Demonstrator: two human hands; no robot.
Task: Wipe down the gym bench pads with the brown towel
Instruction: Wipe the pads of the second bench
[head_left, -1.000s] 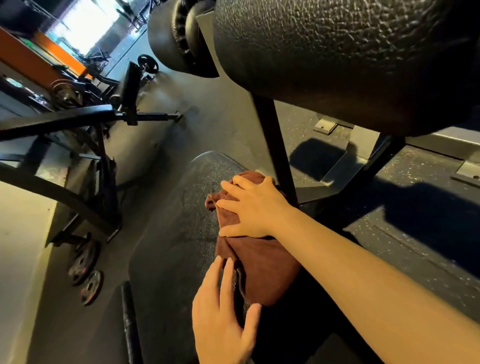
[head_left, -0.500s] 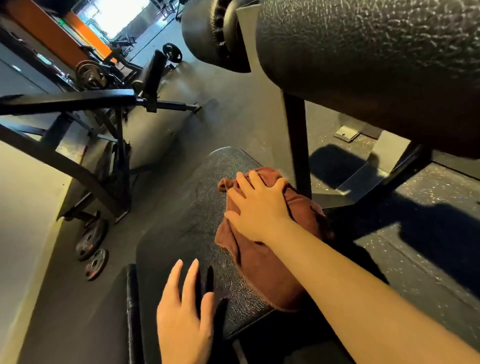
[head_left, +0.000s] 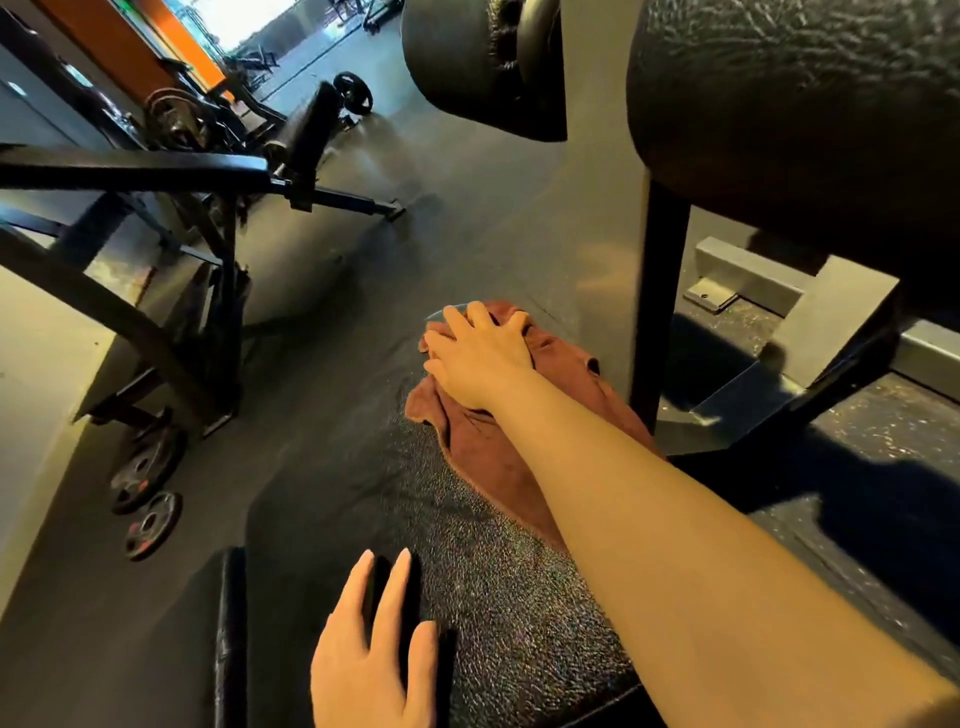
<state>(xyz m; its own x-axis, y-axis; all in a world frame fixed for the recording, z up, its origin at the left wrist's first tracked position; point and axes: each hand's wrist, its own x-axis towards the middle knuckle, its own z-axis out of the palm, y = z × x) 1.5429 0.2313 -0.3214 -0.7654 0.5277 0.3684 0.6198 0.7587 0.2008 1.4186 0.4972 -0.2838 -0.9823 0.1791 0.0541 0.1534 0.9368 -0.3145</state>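
A brown towel (head_left: 491, 441) lies bunched at the far end of a black textured bench pad (head_left: 395, 499), centre frame, pressed flat under the right hand (head_left: 480, 353), its fingers spread and slightly bent over the cloth; the forearm hides the towel's right edge. The left hand (head_left: 371, 660), cut off at the bottom edge, rests on the pad with straight fingers, holding nothing. Two roller pads (head_left: 795, 119) loom upper right on a dark post (head_left: 660, 306). Weight plates (head_left: 148, 493) lean at lower left on the grey rubber floor (head_left: 457, 218); distant machines blur into glare.
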